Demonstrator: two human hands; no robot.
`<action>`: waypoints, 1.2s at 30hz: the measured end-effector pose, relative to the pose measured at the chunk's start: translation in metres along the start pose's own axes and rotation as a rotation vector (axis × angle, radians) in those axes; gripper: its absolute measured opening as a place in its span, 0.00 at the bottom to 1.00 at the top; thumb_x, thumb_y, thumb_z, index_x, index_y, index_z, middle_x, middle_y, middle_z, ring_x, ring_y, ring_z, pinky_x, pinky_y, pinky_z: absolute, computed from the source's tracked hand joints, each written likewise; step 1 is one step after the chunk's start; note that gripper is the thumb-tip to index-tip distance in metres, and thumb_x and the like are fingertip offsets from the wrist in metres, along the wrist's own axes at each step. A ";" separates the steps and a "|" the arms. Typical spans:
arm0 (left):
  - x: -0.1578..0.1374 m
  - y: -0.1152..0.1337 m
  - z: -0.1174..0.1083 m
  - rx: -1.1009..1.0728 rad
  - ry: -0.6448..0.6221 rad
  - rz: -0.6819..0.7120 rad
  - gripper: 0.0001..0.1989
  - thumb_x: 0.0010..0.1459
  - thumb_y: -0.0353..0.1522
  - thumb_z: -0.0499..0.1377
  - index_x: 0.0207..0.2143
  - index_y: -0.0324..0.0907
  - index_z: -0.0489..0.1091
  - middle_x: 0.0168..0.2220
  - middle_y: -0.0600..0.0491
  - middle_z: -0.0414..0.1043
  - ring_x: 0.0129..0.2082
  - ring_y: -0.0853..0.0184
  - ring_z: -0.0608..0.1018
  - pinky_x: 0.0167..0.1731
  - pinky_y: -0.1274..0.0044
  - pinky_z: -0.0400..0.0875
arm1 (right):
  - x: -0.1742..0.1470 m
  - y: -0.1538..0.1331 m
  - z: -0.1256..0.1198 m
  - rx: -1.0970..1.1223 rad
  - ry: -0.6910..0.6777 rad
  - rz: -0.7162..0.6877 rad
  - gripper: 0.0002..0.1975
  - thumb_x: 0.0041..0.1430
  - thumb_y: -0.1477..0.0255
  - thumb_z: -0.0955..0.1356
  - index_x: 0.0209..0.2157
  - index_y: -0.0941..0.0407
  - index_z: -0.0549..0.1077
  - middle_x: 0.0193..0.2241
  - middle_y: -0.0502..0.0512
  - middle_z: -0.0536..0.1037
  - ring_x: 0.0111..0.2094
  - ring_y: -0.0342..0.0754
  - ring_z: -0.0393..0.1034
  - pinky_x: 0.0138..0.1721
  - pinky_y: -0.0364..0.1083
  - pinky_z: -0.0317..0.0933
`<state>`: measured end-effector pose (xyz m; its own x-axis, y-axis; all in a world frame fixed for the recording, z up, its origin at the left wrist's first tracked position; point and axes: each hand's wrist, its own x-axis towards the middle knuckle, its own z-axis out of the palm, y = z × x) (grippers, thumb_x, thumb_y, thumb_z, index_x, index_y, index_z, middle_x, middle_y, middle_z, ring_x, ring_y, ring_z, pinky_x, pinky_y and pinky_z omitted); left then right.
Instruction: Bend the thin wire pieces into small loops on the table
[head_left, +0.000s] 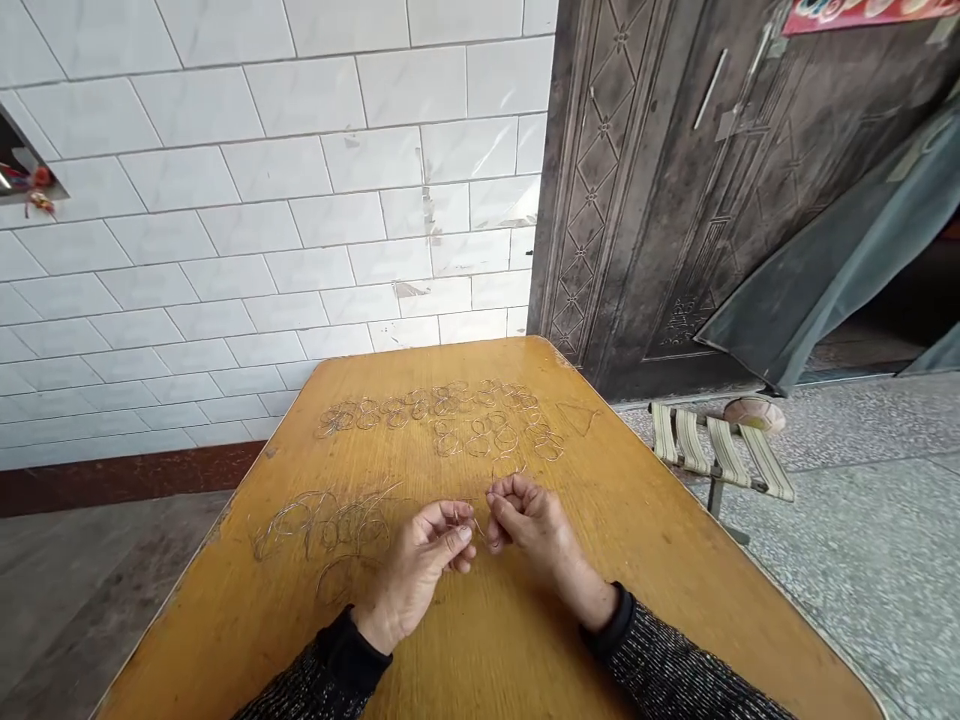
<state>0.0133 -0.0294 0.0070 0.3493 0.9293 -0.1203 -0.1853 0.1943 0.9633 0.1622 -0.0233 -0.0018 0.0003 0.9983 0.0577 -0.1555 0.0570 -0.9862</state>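
Observation:
Over the middle of the wooden table (pixel 480 640), my left hand (pixel 421 562) pinches a thin wire (pixel 481 526) between thumb and fingertips. My right hand (pixel 538 528), close beside it on the right, grips the same wire, and thin ends stick up past its fingers. Left of my hands lies a loose tangle of curved wires (pixel 330 522), with one arc of wire (pixel 337 562) nearer to me. Beyond my hands, several small wire loop shapes (pixel 427 402) lie in a row, with a shorter row of looped wires (pixel 480 438) in front of it.
A bent triangular wire (pixel 579 418) lies near the table's right edge. White wall tiles (pixel 322 200) rise behind the table. A striped folding stool (pixel 720 450) stands at the right, close to a dark carved door (pixel 675 200) and a grey-green curtain (pixel 840 260).

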 end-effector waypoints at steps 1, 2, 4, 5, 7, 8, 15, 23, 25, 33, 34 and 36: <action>-0.001 0.000 0.002 0.031 0.008 0.018 0.13 0.45 0.34 0.63 0.34 0.38 0.69 0.30 0.53 0.68 0.25 0.74 0.69 0.25 0.79 0.63 | 0.000 0.003 0.002 -0.025 0.004 -0.017 0.15 0.49 0.60 0.66 0.25 0.56 0.61 0.11 0.44 0.68 0.11 0.39 0.61 0.15 0.39 0.55; -0.001 -0.001 0.003 0.044 0.014 0.031 0.13 0.46 0.35 0.63 0.33 0.38 0.69 0.29 0.53 0.68 0.25 0.74 0.69 0.25 0.80 0.62 | 0.000 0.006 0.003 -0.047 0.004 -0.031 0.13 0.50 0.61 0.65 0.25 0.56 0.61 0.11 0.44 0.68 0.11 0.39 0.60 0.15 0.39 0.55; -0.001 -0.001 0.004 0.003 0.015 0.036 0.11 0.46 0.35 0.63 0.30 0.37 0.70 0.26 0.54 0.68 0.24 0.74 0.69 0.24 0.80 0.62 | 0.000 0.009 0.006 -0.067 -0.001 -0.045 0.12 0.52 0.62 0.65 0.26 0.56 0.61 0.11 0.44 0.68 0.11 0.39 0.61 0.15 0.39 0.55; -0.001 -0.002 0.004 -0.046 0.012 0.028 0.11 0.46 0.35 0.63 0.29 0.37 0.69 0.24 0.54 0.68 0.24 0.74 0.69 0.24 0.81 0.62 | -0.001 0.008 0.007 -0.056 -0.005 -0.046 0.12 0.52 0.62 0.64 0.26 0.56 0.61 0.11 0.45 0.69 0.12 0.39 0.61 0.15 0.39 0.55; 0.000 -0.002 0.004 -0.185 0.017 -0.006 0.10 0.45 0.34 0.64 0.26 0.37 0.68 0.24 0.54 0.68 0.23 0.75 0.69 0.22 0.83 0.62 | -0.002 0.006 0.008 0.004 -0.007 -0.049 0.12 0.52 0.62 0.65 0.26 0.56 0.62 0.13 0.46 0.70 0.13 0.39 0.63 0.17 0.39 0.56; 0.001 -0.002 0.004 -0.264 0.026 -0.033 0.10 0.44 0.33 0.65 0.26 0.37 0.68 0.25 0.55 0.69 0.22 0.76 0.69 0.21 0.84 0.62 | -0.002 0.003 0.008 0.043 -0.004 -0.056 0.13 0.52 0.61 0.65 0.26 0.57 0.62 0.14 0.46 0.70 0.15 0.39 0.64 0.17 0.39 0.56; 0.007 -0.003 0.001 -0.563 0.141 -0.226 0.04 0.51 0.29 0.60 0.29 0.37 0.68 0.22 0.57 0.67 0.18 0.80 0.69 0.17 0.88 0.62 | -0.007 -0.006 0.006 0.238 0.011 -0.056 0.14 0.47 0.61 0.69 0.29 0.57 0.68 0.23 0.49 0.73 0.24 0.41 0.70 0.23 0.39 0.61; 0.006 0.000 -0.005 -0.650 0.063 -0.350 0.05 0.53 0.29 0.58 0.26 0.37 0.65 0.21 0.57 0.65 0.15 0.81 0.65 0.13 0.89 0.56 | -0.012 -0.013 0.004 0.307 -0.054 -0.050 0.12 0.48 0.63 0.70 0.29 0.57 0.70 0.22 0.48 0.72 0.22 0.39 0.67 0.23 0.38 0.61; 0.004 0.000 -0.005 -0.661 0.012 -0.361 0.06 0.53 0.29 0.58 0.26 0.36 0.65 0.20 0.58 0.64 0.14 0.82 0.63 0.12 0.90 0.54 | -0.013 -0.013 0.004 0.305 -0.090 -0.053 0.11 0.48 0.63 0.69 0.29 0.57 0.70 0.21 0.48 0.71 0.21 0.38 0.66 0.22 0.38 0.60; 0.003 -0.003 -0.009 -0.604 -0.153 -0.322 0.08 0.49 0.30 0.59 0.23 0.36 0.63 0.19 0.57 0.61 0.14 0.80 0.60 0.12 0.88 0.49 | -0.011 -0.007 0.001 0.033 -0.129 -0.097 0.11 0.52 0.62 0.65 0.27 0.57 0.66 0.17 0.46 0.66 0.17 0.38 0.60 0.19 0.39 0.54; 0.003 -0.003 -0.010 -0.598 -0.172 -0.328 0.07 0.49 0.30 0.59 0.23 0.36 0.63 0.19 0.57 0.61 0.14 0.80 0.60 0.13 0.88 0.49 | -0.011 -0.007 0.000 -0.060 -0.141 -0.137 0.11 0.54 0.63 0.64 0.26 0.57 0.66 0.16 0.46 0.65 0.17 0.38 0.58 0.20 0.39 0.53; 0.003 -0.003 -0.011 -0.589 -0.223 -0.343 0.08 0.48 0.29 0.60 0.22 0.36 0.63 0.18 0.58 0.60 0.14 0.80 0.59 0.13 0.87 0.48 | -0.013 -0.009 -0.003 -0.295 -0.173 -0.239 0.10 0.56 0.67 0.61 0.26 0.57 0.66 0.16 0.46 0.63 0.18 0.39 0.57 0.21 0.39 0.52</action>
<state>0.0046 -0.0237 0.0015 0.6445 0.7114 -0.2802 -0.4745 0.6595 0.5830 0.1669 -0.0371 0.0056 -0.1681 0.9418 0.2912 0.1183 0.3126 -0.9425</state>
